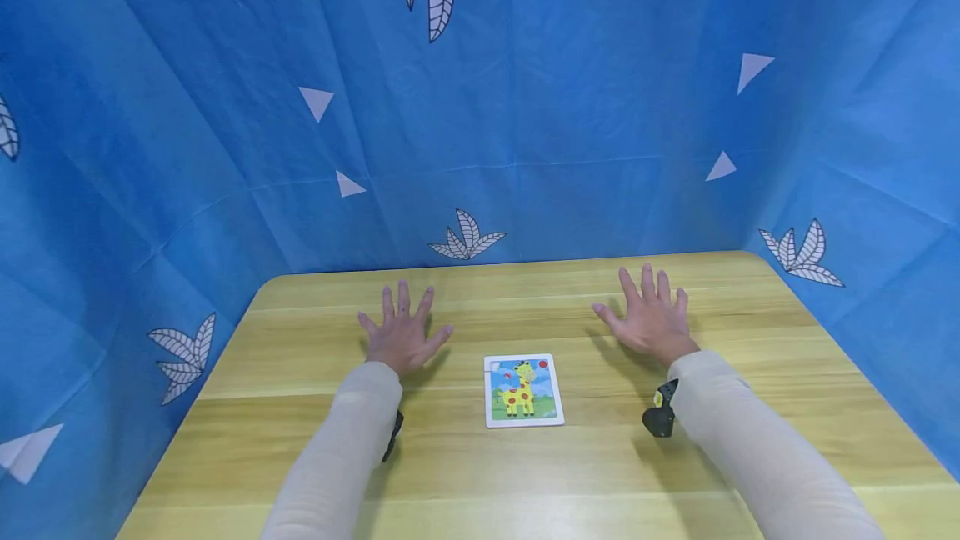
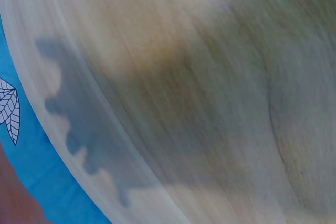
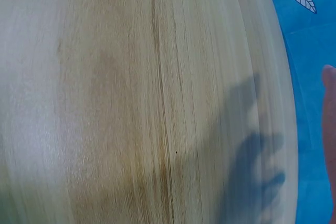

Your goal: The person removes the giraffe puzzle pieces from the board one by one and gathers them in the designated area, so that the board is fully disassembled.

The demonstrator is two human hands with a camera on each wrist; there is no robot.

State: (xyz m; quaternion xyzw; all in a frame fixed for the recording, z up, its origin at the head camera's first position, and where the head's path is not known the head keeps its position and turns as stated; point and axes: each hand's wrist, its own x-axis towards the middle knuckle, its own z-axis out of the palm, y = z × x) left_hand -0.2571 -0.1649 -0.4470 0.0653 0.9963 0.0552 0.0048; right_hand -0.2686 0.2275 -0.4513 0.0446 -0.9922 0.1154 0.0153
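Note:
A small giraffe picture board [image 1: 522, 391] with a white border lies flat on the wooden table [image 1: 480, 482], between the two hands. To its left, the left hand [image 1: 402, 340] is held palm down with fingers spread and nothing in its grasp. On the other side, the right hand [image 1: 651, 323] is spread the same way, also holding nothing. Shadows of both hands fall on the wood. Only an edge of the left hand [image 2: 13, 195] shows in the left wrist view, and a sliver of the right hand [image 3: 330, 129] in the right wrist view.
A blue cloth [image 1: 585, 107] printed with white leaves and triangles hangs behind the table and along both sides. Dark wrist devices, the right one [image 1: 660, 411] more visible, sit below the cuffs of the light sleeves [image 1: 765, 448]. The table's far corners are rounded.

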